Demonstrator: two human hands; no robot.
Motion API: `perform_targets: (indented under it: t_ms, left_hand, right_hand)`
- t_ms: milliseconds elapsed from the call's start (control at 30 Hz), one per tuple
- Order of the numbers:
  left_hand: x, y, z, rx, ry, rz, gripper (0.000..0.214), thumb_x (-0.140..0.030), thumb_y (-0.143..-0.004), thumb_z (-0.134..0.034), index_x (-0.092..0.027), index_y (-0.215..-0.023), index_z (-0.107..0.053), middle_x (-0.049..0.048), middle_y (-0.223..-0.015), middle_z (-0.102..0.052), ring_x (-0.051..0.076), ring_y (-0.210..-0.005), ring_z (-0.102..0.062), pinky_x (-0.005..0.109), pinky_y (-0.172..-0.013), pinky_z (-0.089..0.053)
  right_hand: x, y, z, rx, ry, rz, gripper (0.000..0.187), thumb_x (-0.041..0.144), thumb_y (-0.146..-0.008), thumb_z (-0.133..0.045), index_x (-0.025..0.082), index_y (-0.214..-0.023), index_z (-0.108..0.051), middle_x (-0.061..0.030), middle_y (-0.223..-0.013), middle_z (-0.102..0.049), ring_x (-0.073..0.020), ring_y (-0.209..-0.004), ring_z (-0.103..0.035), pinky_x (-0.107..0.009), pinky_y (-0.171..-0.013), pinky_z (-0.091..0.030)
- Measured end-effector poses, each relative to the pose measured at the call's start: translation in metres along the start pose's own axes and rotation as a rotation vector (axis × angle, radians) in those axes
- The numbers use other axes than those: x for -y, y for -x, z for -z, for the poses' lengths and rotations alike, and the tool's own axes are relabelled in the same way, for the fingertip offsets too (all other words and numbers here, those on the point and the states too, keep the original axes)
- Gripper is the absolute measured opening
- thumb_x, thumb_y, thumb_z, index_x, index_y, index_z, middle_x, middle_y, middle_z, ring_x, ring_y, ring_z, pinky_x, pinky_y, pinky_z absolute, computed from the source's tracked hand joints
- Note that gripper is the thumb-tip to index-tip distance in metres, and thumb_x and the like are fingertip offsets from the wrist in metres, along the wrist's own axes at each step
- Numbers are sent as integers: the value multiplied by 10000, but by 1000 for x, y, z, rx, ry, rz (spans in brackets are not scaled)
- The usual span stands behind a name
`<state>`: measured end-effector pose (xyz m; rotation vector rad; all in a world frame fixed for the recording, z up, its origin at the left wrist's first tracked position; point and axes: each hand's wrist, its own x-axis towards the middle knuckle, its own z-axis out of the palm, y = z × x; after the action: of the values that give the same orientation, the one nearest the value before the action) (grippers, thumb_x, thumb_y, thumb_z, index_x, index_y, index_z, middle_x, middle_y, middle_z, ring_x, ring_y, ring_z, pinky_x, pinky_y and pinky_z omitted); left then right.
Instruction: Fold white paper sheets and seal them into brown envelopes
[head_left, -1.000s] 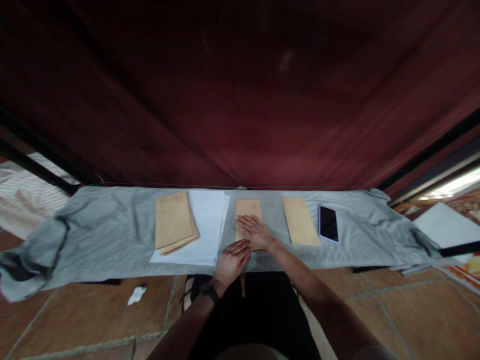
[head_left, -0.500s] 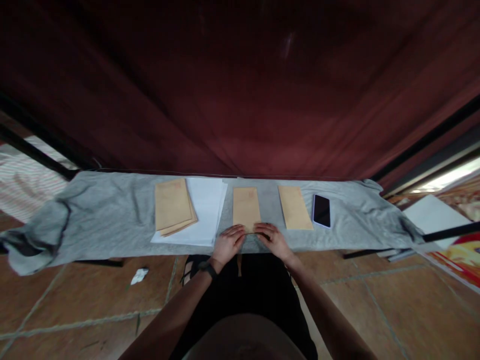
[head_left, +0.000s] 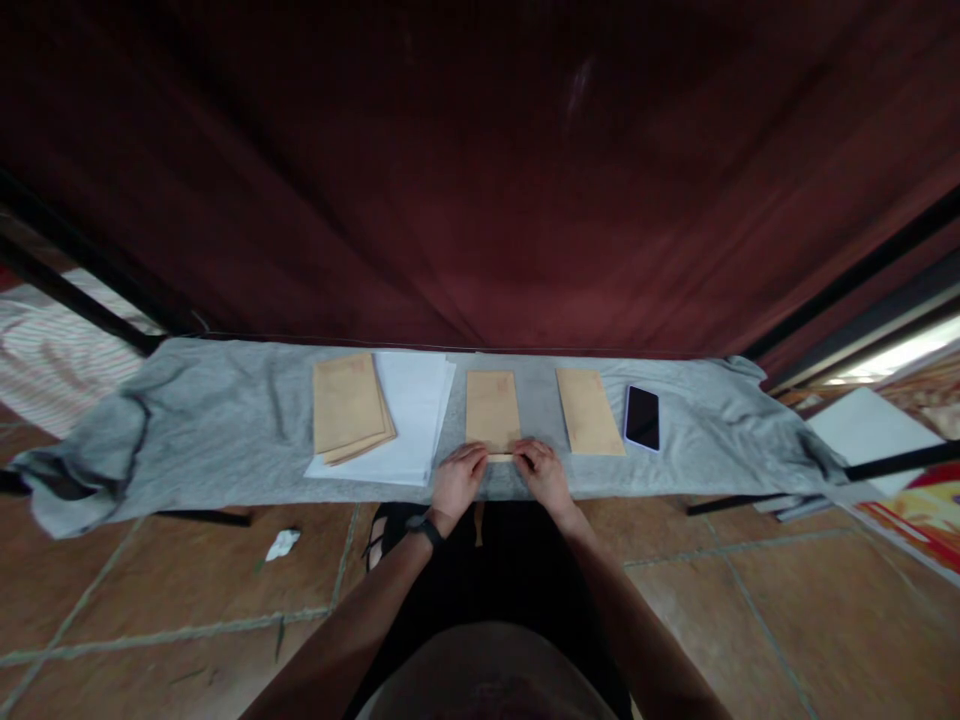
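A brown paper envelope [head_left: 492, 408] lies straight in front of me on the grey cloth [head_left: 247, 440], its near edge folded into a narrow strip. My left hand [head_left: 459, 480] pinches the left end of that strip, a dark band on its wrist. At the strip's other end my right hand [head_left: 544, 474] pinches likewise, fingers curled. Another brown envelope [head_left: 589, 411] lies flat to the right, touched by neither hand. On the left, several brown envelopes [head_left: 346, 402] are fanned on top of white paper sheets [head_left: 417, 415].
A phone [head_left: 643, 417] with a pale purple edge lies right of the envelopes. Behind the cloth-covered surface hangs a dark red curtain [head_left: 465, 240]. Black metal bars [head_left: 885, 465] stand at both sides. A crumpled white tissue [head_left: 283, 544] is on the tiled floor.
Both hands have drawn in from lying flatter to pinching the envelope's near edge. A light folded strip now shows between them. The view has shifted slightly.
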<state>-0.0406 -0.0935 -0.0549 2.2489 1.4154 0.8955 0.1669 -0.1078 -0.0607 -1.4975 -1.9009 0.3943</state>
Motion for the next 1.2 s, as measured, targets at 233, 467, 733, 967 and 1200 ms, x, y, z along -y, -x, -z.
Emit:
perform_targets:
  t_ms: [233, 467, 733, 967, 1200]
  left_hand:
    - [-2, 2, 1, 45, -35, -22, 262, -174, -966, -504, -224, -1150, -684, 60, -1232, -693, 202, -1154, -636, 387, -1011, -527]
    - [-5, 12, 4, 110, -133, -177, 406, -58, -906, -487, -226, -1237, -651, 62, -1327, -648, 222, -1301, -547, 432, -1117, -463]
    - [-6, 19, 5, 141, -275, -237, 458, -154, -936, -451, -110, -1382, -548, 133, -1454, -551, 252, -1393, -467, 459, -1169, -400]
    - [-8, 28, 9, 121, -344, -191, 439, -225, -986, -421, -106, -1390, -544, 136, -1466, -534, 245, -1409, -446, 445, -1180, -384]
    - [-6, 36, 17, 83, -369, -144, 438, -259, -1005, -395, -131, -1396, -542, 122, -1470, -531, 236, -1405, -451, 441, -1186, -373]
  right_hand:
    - [5, 2, -3, -54, 100, -10, 151, 237, -960, -521, 207, -999, -664, -64, -1080, -708, -212, -1062, -630, -370, -945, -464]
    - [21, 15, -8, -67, 146, 73, 337, 208, -1007, -398, 192, -1261, -619, -85, -1275, -667, -209, -1220, -579, -428, -1094, -407]
    - [53, 38, -22, 55, 265, 116, 457, 285, -1040, -374, 149, -1464, -477, -102, -1458, -555, -212, -1375, -477, -438, -1194, -309]
    - [47, 38, -19, 39, 323, 91, 438, 286, -1041, -391, 183, -1451, -503, -75, -1466, -546, -204, -1361, -501, -428, -1207, -287]
    - [32, 44, -7, 30, 350, 67, 447, 278, -1046, -368, 180, -1467, -482, -87, -1465, -546, -220, -1363, -500, -448, -1201, -287]
